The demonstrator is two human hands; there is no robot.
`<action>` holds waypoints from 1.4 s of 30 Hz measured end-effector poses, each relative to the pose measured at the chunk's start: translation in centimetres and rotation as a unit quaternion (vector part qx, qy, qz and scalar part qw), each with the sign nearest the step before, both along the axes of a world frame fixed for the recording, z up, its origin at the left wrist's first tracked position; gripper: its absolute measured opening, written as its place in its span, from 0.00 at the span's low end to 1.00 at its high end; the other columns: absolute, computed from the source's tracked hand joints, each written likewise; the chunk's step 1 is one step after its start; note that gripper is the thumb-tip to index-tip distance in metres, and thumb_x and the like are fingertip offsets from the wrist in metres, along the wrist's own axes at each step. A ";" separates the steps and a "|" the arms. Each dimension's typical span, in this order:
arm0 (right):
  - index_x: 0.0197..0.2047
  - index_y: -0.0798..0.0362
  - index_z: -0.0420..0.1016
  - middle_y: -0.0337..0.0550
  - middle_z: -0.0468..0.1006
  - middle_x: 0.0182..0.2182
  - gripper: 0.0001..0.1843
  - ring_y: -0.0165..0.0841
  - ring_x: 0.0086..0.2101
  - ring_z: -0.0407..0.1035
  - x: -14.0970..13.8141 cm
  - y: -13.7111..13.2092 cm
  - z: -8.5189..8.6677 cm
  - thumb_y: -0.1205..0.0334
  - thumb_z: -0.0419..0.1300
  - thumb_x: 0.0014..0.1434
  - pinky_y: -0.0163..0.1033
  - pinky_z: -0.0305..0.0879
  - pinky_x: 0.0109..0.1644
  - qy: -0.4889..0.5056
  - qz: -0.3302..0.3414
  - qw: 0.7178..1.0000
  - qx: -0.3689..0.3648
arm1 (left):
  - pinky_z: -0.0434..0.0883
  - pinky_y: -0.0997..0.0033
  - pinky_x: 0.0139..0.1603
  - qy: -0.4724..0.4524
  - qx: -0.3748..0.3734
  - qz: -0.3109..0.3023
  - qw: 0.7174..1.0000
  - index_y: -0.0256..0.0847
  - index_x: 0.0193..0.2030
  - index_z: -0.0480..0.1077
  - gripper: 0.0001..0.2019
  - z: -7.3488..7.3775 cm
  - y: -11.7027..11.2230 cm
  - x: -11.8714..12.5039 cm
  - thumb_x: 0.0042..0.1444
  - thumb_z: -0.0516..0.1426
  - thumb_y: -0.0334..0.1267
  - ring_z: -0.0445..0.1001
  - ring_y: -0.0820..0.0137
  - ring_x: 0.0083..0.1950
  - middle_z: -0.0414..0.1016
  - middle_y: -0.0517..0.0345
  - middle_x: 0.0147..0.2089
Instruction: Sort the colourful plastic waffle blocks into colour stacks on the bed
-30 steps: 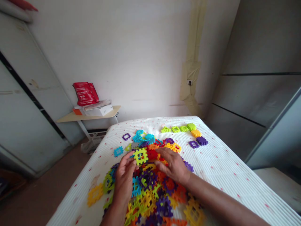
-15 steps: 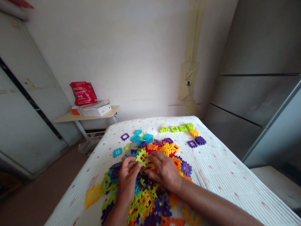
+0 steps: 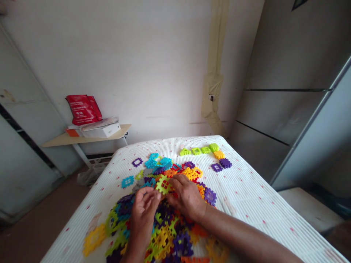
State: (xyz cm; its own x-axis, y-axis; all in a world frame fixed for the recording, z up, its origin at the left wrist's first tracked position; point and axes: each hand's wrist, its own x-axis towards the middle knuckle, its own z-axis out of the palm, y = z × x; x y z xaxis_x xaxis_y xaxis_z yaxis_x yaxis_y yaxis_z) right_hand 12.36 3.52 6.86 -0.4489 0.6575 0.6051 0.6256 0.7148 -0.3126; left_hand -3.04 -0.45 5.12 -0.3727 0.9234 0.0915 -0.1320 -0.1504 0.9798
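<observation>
A lime-green interlocking plastic tile (image 3: 163,185) with a four-pane window cutout is held up over a heap of toothed tiles (image 3: 164,237). My right hand (image 3: 188,197) grips the tile at its right edge, fingers over the top and thumb below. Just left of the tile is my left hand (image 3: 145,208), its fingers loosely curled and the thumb apart from them, close to the tile's lower left corner. Nothing shows in that hand. Purple, yellow, orange, lime and blue tiles lie beneath both hands, partly hidden by them.
Toward the back right of the cloth-covered table (image 3: 260,204) runs a row of lime tiles (image 3: 196,151), then a yellow stack (image 3: 219,155) and a purple stack (image 3: 225,163). A yellow tile (image 3: 94,240) lies at left. Beyond, a side table (image 3: 59,139) carries a red bag (image 3: 83,109).
The left thumb has come off the lime-green tile, and that hand sits slightly lower. My right hand still grips the tile. The whole view has shifted, with everything appearing further left.
</observation>
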 end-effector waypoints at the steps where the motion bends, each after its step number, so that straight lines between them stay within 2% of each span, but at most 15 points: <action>1: 0.50 0.54 0.69 0.51 0.72 0.46 0.18 0.38 0.45 0.67 0.8 0.9 0.1 0.58 0.57 0.58 0.42 0.67 0.48 0.002 -0.020 1.000 0.004 | 0.71 0.71 0.40 -0.003 0.004 0.008 1.000 0.42 0.42 0.63 0.22 0.2 0.0 0.0 0.42 0.65 0.46 0.75 0.69 0.36 0.76 0.57 0.35; 3: 0.51 0.54 0.69 0.51 0.72 0.46 0.18 0.38 0.45 0.67 3.1 3.6 0.4 0.58 0.56 0.58 0.41 0.66 0.47 0.005 -0.092 0.996 0.010 | 0.72 0.69 0.43 -0.008 0.015 0.029 0.999 0.42 0.46 0.63 0.25 0.3 0.1 -0.3 0.42 0.65 0.48 0.76 0.66 0.40 0.77 0.54 0.38; 4: 0.50 0.55 0.70 0.51 0.73 0.45 0.17 0.38 0.44 0.68 4.5 5.3 0.5 0.57 0.57 0.58 0.41 0.66 0.47 0.005 -0.151 0.988 0.011 | 0.72 0.68 0.43 -0.006 0.019 0.039 0.999 0.42 0.47 0.64 0.26 0.4 0.1 -0.4 0.42 0.64 0.48 0.77 0.65 0.41 0.77 0.53 0.38; 7: 0.48 0.56 0.72 0.51 0.74 0.43 0.17 0.40 0.43 0.68 8.8 10.2 0.3 0.56 0.55 0.59 0.40 0.64 0.45 -0.035 -0.330 0.943 -0.030 | 0.73 0.70 0.41 0.007 0.019 0.067 0.998 0.43 0.49 0.64 0.27 0.1 0.1 -0.9 0.43 0.64 0.50 0.77 0.65 0.41 0.77 0.53 0.38; 9: 0.47 0.56 0.73 0.52 0.74 0.44 0.17 0.38 0.43 0.69 11.1 12.9 -0.2 0.55 0.54 0.60 0.37 0.63 0.43 -0.087 -0.399 0.907 -0.100 | 0.73 0.71 0.41 0.014 0.008 0.071 0.997 0.42 0.50 0.64 0.27 -0.1 0.1 -1.2 0.44 0.63 0.50 0.77 0.66 0.41 0.77 0.53 0.39; 11: 0.46 0.56 0.73 0.52 0.74 0.44 0.16 0.38 0.43 0.69 12.3 14.6 -0.7 0.57 0.53 0.60 0.36 0.63 0.41 -0.120 -0.428 0.883 -0.148 | 0.73 0.71 0.40 0.013 -0.002 0.070 0.997 0.42 0.50 0.65 0.27 -0.3 0.1 -1.4 0.45 0.63 0.50 0.77 0.66 0.41 0.77 0.53 0.39; 19: 0.46 0.57 0.74 0.55 0.74 0.44 0.16 0.40 0.45 0.69 12.3 17.8 -1.7 0.58 0.53 0.60 0.38 0.64 0.42 -0.149 -0.435 0.870 -0.179 | 0.74 0.72 0.38 0.011 -0.021 0.089 0.996 0.42 0.49 0.66 0.29 -0.3 0.1 -1.8 0.40 0.64 0.52 0.77 0.65 0.40 0.77 0.54 0.38; 24: 0.46 0.59 0.75 0.57 0.74 0.44 0.16 0.40 0.44 0.70 12.4 18.9 -2.1 0.60 0.53 0.59 0.38 0.65 0.41 -0.160 -0.444 0.861 -0.190 | 0.74 0.73 0.38 0.011 -0.017 0.086 0.996 0.42 0.49 0.66 0.29 -0.4 0.1 -2.0 0.41 0.64 0.52 0.77 0.65 0.41 0.77 0.54 0.38; 34: 0.46 0.59 0.74 0.59 0.73 0.45 0.17 0.43 0.44 0.70 12.5 18.9 -2.4 0.59 0.51 0.61 0.39 0.65 0.40 -0.179 -0.434 0.860 -0.202 | 0.73 0.71 0.39 0.027 0.000 0.085 0.996 0.39 0.48 0.66 0.26 -0.3 0.0 -1.7 0.45 0.63 0.50 0.76 0.66 0.40 0.77 0.52 0.38; 42: 0.44 0.59 0.74 0.56 0.72 0.45 0.16 0.40 0.41 0.71 12.2 18.2 -2.2 0.60 0.50 0.61 0.36 0.61 0.33 -0.187 -0.419 0.873 -0.164 | 0.73 0.70 0.38 0.029 0.015 0.083 0.996 0.39 0.48 0.65 0.24 -0.7 0.1 -1.9 0.47 0.62 0.49 0.76 0.65 0.41 0.76 0.51 0.39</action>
